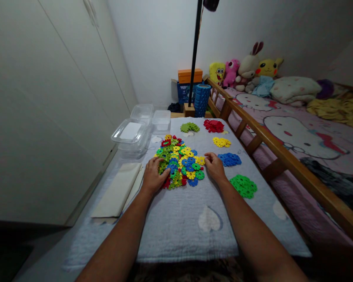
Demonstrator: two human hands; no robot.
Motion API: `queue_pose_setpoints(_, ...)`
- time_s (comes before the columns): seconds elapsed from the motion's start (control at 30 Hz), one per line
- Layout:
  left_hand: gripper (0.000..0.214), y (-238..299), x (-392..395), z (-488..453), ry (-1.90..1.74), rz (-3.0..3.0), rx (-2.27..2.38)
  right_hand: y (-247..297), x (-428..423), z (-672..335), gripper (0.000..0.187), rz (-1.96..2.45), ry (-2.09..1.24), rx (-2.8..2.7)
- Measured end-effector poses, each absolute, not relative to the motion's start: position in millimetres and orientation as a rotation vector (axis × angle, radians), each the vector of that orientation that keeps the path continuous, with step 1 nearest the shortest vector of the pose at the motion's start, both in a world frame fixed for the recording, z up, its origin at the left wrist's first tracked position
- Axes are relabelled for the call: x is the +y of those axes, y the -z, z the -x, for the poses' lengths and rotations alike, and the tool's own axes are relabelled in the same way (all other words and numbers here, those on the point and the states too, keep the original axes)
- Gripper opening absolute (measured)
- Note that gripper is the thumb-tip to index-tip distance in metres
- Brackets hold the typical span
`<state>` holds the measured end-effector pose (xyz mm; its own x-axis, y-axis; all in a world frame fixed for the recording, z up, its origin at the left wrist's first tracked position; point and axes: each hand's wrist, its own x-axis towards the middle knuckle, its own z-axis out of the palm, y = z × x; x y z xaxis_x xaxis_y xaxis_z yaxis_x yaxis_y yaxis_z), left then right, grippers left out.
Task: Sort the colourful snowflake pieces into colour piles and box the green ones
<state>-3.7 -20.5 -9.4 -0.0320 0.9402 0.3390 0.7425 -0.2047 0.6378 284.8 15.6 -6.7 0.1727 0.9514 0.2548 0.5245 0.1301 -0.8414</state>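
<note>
A mixed pile of plastic snowflake discs (179,160) in yellow, blue, green and red lies mid-table. My left hand (154,174) rests against the pile's left side, thumb and fingers spread apart over the discs. On the opposite side, my right hand (214,166) is closed in a pinch at the edge of a yellow snowflake disc (200,160). Sorted by colour, smaller heaps lie to the right: blue discs (229,159), green discs (243,186), yellow discs (221,142), red discs (213,125) and, farther back, light green discs (190,127).
Clear plastic containers (129,135) stand at the table's back left. Folded beige cloth or paper (117,190) lies near the left edge. A wooden bed rail (253,125) runs along the right. A black pole (195,55) rises behind the table beside a blue foam roller (202,101).
</note>
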Motion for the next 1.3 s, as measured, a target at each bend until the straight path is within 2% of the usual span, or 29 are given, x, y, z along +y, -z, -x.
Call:
queue_pose_setpoints(0.13,0.046,8.2,-21.0,4.0,-1.05,-1.988,1.78,4.9,15.1,-284.6,0.028,1.527,-0.568,-1.481)
queue_pose_setpoints(0.37,0.044,7.1,-21.3,4.1,-1.064,-1.974,1.767,2.4,13.0,-284.4,0.011,1.491,-0.547,-1.49)
queue_pose_setpoints(0.67,0.043,11.0,-20.8,4.0,-1.093,-1.995,1.765,-0.3,25.1,-294.9,0.022,1.508,-0.634,-1.495)
queue_pose_setpoints(0.9,0.042,7.2,-21.9,3.1,-1.066,-2.004,1.769,-20.3,69.1,-335.8,0.029,1.644,-0.472,-1.489)
queue_pose_setpoints(1.3,0.041,7.3,-22.6,2.7,-1.072,-2.003,1.767,-11.5,127.3,-370.5,0.013,1.882,-0.358,-1.572)
